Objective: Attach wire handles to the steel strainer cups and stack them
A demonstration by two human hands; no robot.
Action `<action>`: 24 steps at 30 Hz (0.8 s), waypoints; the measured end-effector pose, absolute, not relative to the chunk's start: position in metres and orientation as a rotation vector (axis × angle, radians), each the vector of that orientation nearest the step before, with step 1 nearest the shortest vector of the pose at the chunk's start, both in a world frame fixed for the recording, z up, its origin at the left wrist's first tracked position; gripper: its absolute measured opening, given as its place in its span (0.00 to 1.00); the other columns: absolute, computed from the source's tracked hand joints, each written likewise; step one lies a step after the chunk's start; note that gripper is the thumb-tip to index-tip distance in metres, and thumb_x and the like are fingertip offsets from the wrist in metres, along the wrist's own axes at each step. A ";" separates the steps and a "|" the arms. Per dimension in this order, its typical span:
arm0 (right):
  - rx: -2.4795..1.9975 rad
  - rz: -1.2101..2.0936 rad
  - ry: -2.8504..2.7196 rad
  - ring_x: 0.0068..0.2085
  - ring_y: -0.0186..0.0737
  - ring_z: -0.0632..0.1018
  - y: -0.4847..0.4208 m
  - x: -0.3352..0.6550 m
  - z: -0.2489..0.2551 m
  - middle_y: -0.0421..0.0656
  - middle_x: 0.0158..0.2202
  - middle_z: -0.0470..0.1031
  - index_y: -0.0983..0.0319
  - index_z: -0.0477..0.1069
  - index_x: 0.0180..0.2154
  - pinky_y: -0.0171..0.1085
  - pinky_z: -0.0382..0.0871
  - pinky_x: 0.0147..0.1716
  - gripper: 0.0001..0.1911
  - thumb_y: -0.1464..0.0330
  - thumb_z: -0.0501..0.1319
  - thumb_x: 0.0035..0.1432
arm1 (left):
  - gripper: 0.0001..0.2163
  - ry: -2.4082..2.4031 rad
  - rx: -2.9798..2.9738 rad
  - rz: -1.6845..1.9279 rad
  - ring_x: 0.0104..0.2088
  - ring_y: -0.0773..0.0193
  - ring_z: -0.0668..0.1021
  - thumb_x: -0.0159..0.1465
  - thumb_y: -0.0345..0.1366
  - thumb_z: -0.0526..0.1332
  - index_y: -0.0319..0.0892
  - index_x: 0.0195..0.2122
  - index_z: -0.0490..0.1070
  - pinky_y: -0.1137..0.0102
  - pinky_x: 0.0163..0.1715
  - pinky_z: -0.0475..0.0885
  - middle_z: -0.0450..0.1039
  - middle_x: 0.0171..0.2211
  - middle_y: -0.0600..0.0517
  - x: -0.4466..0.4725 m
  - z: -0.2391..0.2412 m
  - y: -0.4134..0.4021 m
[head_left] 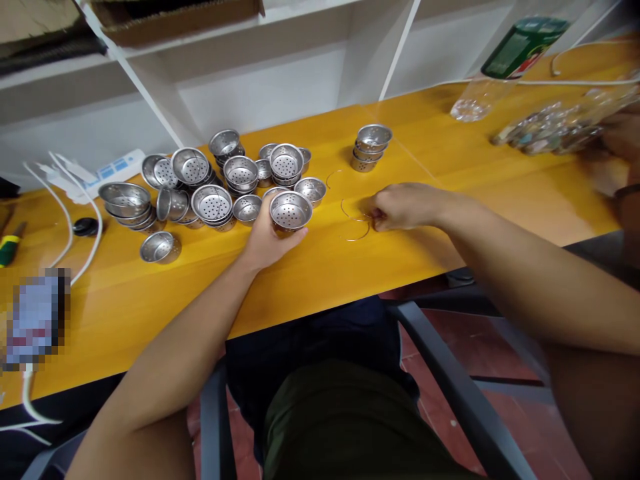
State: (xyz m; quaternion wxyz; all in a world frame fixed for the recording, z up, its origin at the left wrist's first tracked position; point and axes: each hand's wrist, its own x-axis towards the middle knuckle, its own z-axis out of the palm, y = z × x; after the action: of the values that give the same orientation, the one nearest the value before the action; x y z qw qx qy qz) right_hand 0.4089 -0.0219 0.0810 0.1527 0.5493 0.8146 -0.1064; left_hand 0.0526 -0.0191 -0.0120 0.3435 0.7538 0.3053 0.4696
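Observation:
My left hand (264,241) is wrapped around a small perforated metal cup (291,211), tilted with its open top toward me. Thumb and fingers grip its sides just above the table. To the right, my right hand (407,205) is closed, fingertips pinched down at the tabletop. A thin curved wire (358,239) runs up to those fingertips; the exact grip is hidden. Another curved wire piece (334,175) lies farther back. Many similar perforated cups, such as one stack (213,205), crowd beside my left hand, some nested and some tipped over.
A short stack of cups (371,148) stands behind my right hand. At far right are a plastic bottle with a green label (520,53), shiny clear-wrapped items (550,130) and another person's blurred hand (620,137). White cables (95,237), a power strip (120,167) and a phone (35,317) lie left.

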 end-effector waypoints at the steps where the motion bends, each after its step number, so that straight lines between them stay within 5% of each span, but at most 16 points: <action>1: 1.563 -0.298 2.351 0.36 0.47 0.76 -0.021 0.410 0.080 0.46 0.37 0.83 0.55 0.72 0.33 0.44 0.61 0.37 0.12 0.70 0.72 0.67 | 0.42 0.792 1.948 1.223 0.75 0.40 0.83 0.71 0.59 0.83 0.51 0.75 0.65 0.41 0.82 0.79 0.77 0.74 0.38 0.053 -0.012 -0.020; 11: 1.668 -0.346 2.467 0.39 0.46 0.78 -0.017 0.424 0.089 0.52 0.41 0.85 0.56 0.69 0.38 0.45 0.69 0.44 0.12 0.74 0.68 0.71 | 0.44 0.848 1.933 1.236 0.76 0.37 0.83 0.69 0.65 0.83 0.52 0.75 0.67 0.40 0.80 0.80 0.77 0.73 0.39 0.053 -0.014 -0.019; 18: 1.608 -0.675 2.425 0.38 0.47 0.80 -0.036 0.433 0.099 0.48 0.40 0.87 0.57 0.78 0.42 0.46 0.71 0.43 0.08 0.77 0.70 0.71 | 0.42 0.829 1.932 1.231 0.77 0.37 0.82 0.69 0.61 0.85 0.52 0.74 0.68 0.40 0.83 0.78 0.77 0.74 0.39 0.054 -0.010 -0.020; 24: 1.428 -0.619 2.513 0.36 0.48 0.80 -0.046 0.428 0.080 0.44 0.37 0.86 0.55 0.77 0.35 0.46 0.68 0.42 0.08 0.73 0.68 0.66 | 0.42 0.819 1.940 1.217 0.74 0.39 0.85 0.68 0.60 0.86 0.51 0.73 0.68 0.42 0.81 0.81 0.79 0.72 0.39 0.054 -0.010 -0.020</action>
State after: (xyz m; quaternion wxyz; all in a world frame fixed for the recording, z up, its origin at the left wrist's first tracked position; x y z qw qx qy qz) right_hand 0.4279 -0.0463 0.0802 0.0928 0.4810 0.8465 -0.2086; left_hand 0.0538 -0.0199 -0.0102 0.3474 0.7478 0.3160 0.4693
